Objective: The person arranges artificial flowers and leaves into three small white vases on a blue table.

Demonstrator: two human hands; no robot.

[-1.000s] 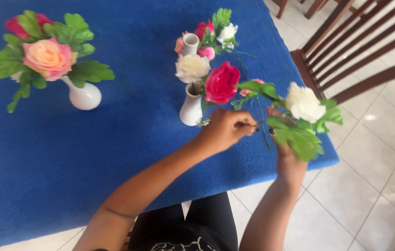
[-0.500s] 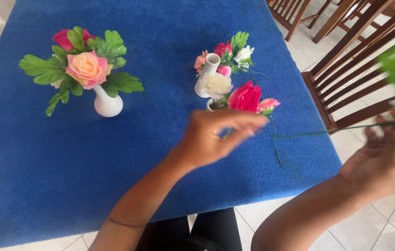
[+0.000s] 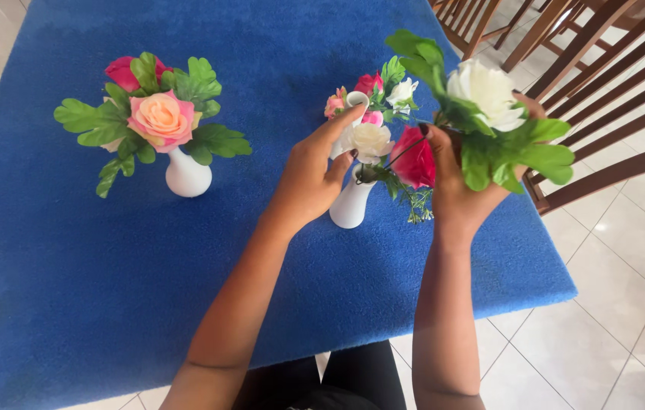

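— So, what is each hand doing just now?

— Well, my right hand [image 3: 463, 186] is wrapped shut around the stem of a white flower [image 3: 487, 93], whose green leaves [image 3: 520, 156] spill over my fingers. I hold it up, just to the right of the near white vase [image 3: 351, 203], with its thin dark stem [image 3: 394, 156] slanting down toward the vase's mouth, so the bloom stays above the others.

— And the left?

— My left hand [image 3: 315, 178] sits against the left of that same vase, fingers loosely spread, the forefinger stretched up past the cream flower [image 3: 372, 139] in it. I judge it is steadying the bunch and holding a gap at the neck. It pinches nothing that I can see.

— What else stands around that vase?

— A red rose [image 3: 416, 161] leans out to its right, touching my right hand. Just behind it is a second small vase [image 3: 356, 102] with pink and white blossoms. Well to its left stands a third vase [image 3: 187, 175] with a peach rose [image 3: 162, 119]. All stand on the blue table [image 3: 72, 288]; wooden chairs [image 3: 603, 68] are off to the right.
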